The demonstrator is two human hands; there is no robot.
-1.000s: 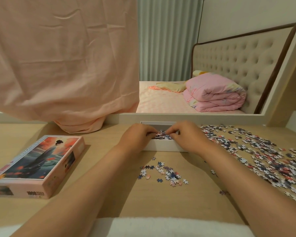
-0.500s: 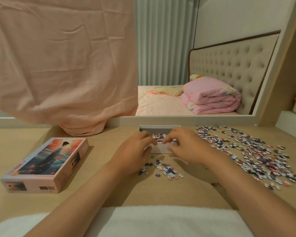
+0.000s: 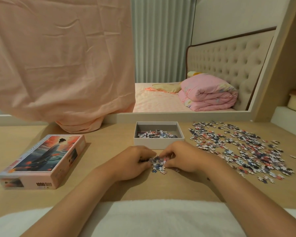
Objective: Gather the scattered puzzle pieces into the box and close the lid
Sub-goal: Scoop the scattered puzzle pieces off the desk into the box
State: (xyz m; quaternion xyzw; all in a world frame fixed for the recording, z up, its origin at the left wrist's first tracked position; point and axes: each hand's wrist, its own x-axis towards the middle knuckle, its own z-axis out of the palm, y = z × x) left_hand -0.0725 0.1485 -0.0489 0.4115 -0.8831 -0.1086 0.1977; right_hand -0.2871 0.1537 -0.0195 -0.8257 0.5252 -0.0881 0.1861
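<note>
- White box (image 3: 159, 143): open on counter (image 3: 109, 134), few pieces inside.
- Left hand (image 3: 133, 161), right hand (image 3: 181, 158): back from box; fingers (image 3: 168, 153) curled around small pile (image 3: 158, 164), next scoop likely.
- Large scatter (image 3: 237, 151), lid (image 3: 41, 159): untouched.

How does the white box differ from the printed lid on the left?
1. The white box sits open side up. The printed lid lies picture side up.
2. The box is plain white outside and grey inside. The lid carries a colourful picture of a robed figure.
3. The box holds puzzle pieces. The lid's inside is hidden.
Shared: both are rectangular and rest flat on the desk.
</note>
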